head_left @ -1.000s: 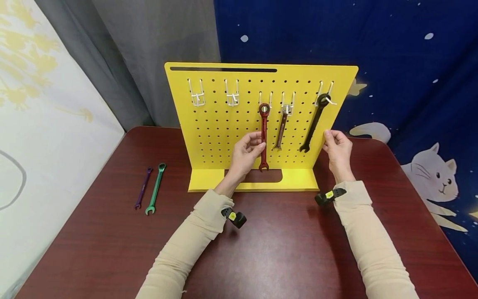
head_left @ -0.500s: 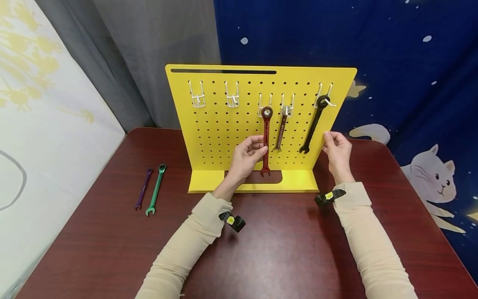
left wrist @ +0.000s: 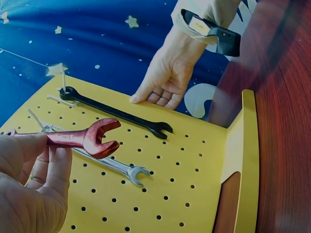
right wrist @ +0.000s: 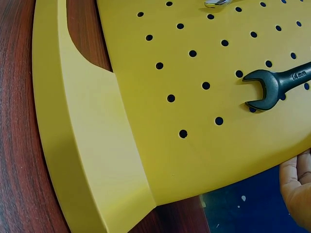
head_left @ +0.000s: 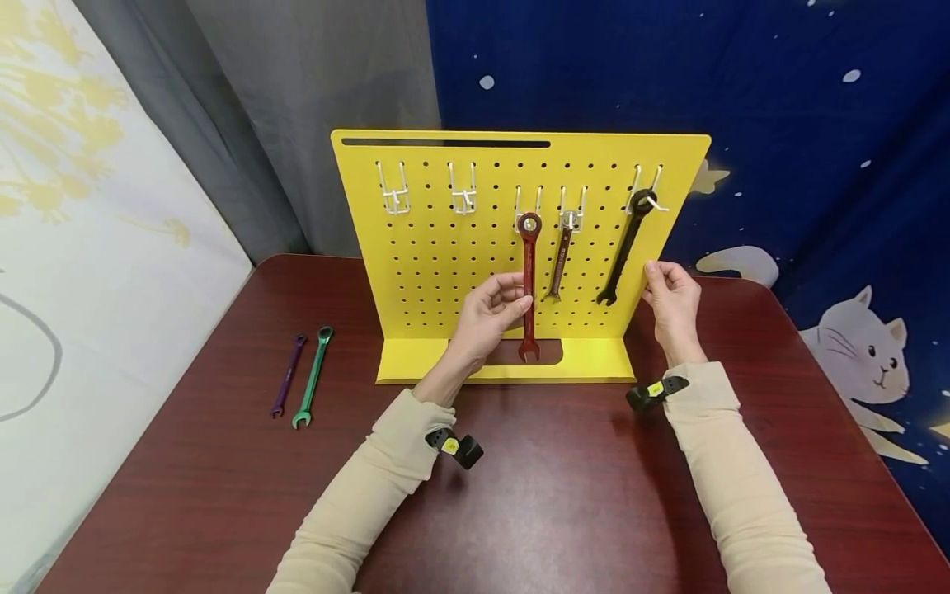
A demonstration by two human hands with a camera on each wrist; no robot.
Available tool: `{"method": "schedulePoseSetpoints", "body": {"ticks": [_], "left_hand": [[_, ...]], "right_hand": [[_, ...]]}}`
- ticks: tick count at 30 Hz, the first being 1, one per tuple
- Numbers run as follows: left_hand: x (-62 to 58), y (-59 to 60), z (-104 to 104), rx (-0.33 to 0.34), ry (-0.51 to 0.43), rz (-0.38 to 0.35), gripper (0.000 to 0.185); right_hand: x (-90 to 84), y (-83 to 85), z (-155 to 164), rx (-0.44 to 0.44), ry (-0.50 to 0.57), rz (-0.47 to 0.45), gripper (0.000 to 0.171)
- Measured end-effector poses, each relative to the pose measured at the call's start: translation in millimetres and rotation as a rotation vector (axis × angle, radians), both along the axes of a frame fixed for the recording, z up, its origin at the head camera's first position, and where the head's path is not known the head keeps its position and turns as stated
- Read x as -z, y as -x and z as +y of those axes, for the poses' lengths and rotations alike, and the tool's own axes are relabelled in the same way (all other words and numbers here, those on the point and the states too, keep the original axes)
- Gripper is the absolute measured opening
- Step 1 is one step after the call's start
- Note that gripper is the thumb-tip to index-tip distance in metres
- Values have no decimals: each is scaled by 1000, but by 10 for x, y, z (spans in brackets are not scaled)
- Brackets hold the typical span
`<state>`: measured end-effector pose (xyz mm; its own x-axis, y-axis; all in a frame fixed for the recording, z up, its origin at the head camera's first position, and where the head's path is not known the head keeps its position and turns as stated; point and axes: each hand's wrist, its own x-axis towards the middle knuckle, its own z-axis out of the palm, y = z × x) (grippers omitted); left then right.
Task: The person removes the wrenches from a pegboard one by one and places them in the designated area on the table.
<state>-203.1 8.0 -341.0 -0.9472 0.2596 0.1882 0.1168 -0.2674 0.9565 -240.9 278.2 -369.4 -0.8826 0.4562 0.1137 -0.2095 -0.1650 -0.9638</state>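
My left hand (head_left: 481,323) pinches a red combination wrench (head_left: 529,268) by its shank, held upright in front of the yellow pegboard (head_left: 490,264). The wrench's ring end is over a white hook, whose tip shows through the ring; its open end points down and stands off the board in the left wrist view. With thumb in front and fingers behind, my right hand (head_left: 674,307) grips the pegboard's right edge. Beside the red wrench, a silver wrench (left wrist: 116,167) hangs from a hook. A black wrench (head_left: 626,252), marked 14 mm, hangs at an angle near my right hand.
Two bare white hooks (head_left: 396,198) are on the board's upper left. A green wrench (head_left: 313,375) and a smaller purple wrench (head_left: 288,375) lie on the dark red table (head_left: 534,495), left of the board. Curtains hang behind.
My left hand has drawn the red wrench slightly down and toward me, its lower end coming farther out from the board. The right hand keeps its grip on the edge.
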Motion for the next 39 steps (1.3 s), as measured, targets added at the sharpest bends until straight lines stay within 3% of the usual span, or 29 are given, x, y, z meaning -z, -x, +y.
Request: {"method": "schedulePoseSetpoints", "body": {"ticks": [10, 14, 27, 39], "left_hand": [[-57, -116, -115, 26, -14, -7, 32], [-58, -157, -196, 20, -17, -10, 32], [56, -260, -640, -57, 137, -27, 31], [198, -343, -1118, -97, 208, -118, 33]], "right_hand": [[23, 12, -2, 6, -33, 25, 7], [37, 14, -2, 9, 0, 44, 7], [20, 13, 12, -3, 5, 18, 6], [22, 27, 21, -3, 28, 29, 9]]}}
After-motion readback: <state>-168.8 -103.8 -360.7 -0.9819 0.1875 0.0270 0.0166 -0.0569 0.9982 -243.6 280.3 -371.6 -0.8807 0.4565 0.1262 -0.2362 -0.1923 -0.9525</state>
